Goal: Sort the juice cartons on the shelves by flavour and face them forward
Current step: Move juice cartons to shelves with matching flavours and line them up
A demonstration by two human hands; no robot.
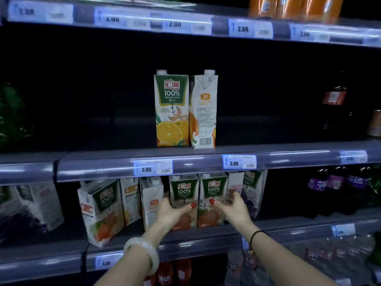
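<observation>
Left hand (172, 212) and right hand (234, 209) clasp the apple cartons (213, 189) between them (thumbs on fronts); both curled.

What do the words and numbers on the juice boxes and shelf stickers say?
"汇源 100% ORANGE JUICE": white-and-green cardboard orange carton, middle shelf.
"30": side of the turned white cardboard carton beside it.
"100% APPLE JUICE": left white-and-green apple carton and right white-and-green apple carton, lower shelf.
"3.00": two blue-edged paper price tags, middle shelf edge.
"2.00": three top-shelf paper price tags.
Fine print, barcodes and other tags: too small or blurred.
</observation>
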